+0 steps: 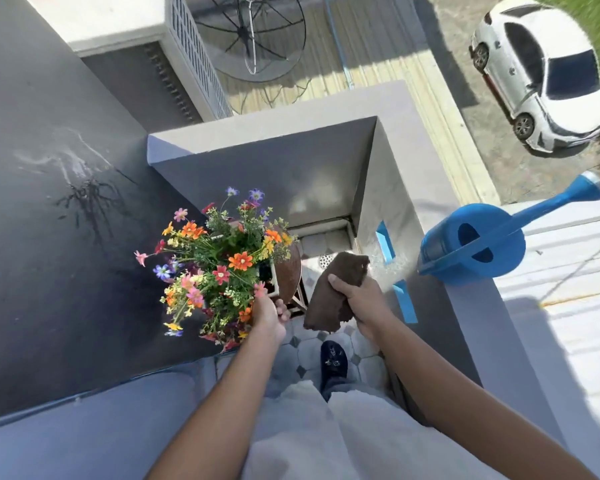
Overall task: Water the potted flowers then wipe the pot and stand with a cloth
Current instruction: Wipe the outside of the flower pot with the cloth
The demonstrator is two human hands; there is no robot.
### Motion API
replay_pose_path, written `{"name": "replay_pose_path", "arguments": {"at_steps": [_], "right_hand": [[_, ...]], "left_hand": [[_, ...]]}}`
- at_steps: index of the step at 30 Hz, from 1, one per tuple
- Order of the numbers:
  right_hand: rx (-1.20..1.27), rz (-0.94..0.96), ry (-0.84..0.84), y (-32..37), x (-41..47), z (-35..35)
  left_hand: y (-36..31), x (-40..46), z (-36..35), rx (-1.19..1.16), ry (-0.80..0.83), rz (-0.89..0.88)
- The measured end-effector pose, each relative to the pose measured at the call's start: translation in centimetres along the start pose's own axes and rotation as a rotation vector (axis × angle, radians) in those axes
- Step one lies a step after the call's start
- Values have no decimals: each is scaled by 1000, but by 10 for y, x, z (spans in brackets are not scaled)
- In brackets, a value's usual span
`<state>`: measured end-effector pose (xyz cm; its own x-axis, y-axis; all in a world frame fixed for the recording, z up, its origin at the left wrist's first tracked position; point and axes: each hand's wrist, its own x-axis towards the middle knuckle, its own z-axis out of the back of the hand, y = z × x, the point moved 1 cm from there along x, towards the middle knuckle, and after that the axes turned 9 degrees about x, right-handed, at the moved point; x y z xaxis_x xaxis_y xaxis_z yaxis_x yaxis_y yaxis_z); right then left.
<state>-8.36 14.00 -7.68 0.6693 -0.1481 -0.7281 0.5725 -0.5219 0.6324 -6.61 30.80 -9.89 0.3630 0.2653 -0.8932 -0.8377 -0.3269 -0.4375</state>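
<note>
1. Your right hand is clenched around a dark brown cloth. The fingers wrap its middle, so the upper end sticks up above your knuckles and the lower end hangs below your fist.
2. That cloth is held in the air to the right of the stand. It is close to the round rusty-brown top but not touching it.
3. Your left hand reaches into the near right edge of the flowers. Its fingers curl down at the near rim of the stand, but blooms hide the grasp, so you cannot tell what they hold.
4. The flowers, a mix of orange, pink, red, purple and yellow, spread wide over the pot. Only a sliver of the pot's pale edge shows between the foliage and the stand top.
5. The two hands sit near each other, with the near edge of the stand between them.
6. The blue watering can rests on top of the grey parapet wall, well to the right of your right hand, its spout pointing away to the right.
7. Below your hands lie the patterned floor tiles and your dark slipper.
</note>
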Motion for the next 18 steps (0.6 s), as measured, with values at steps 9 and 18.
{"name": "replay_pose_path", "arguments": {"at_steps": [9,18], "right_hand": [[-48,-48,8,2,11,-18],[-154,95,67,11,4,-33]], "left_hand": [[-4,18,0,36,-72,9],[-38,1,30,115,-78,-141]]}}
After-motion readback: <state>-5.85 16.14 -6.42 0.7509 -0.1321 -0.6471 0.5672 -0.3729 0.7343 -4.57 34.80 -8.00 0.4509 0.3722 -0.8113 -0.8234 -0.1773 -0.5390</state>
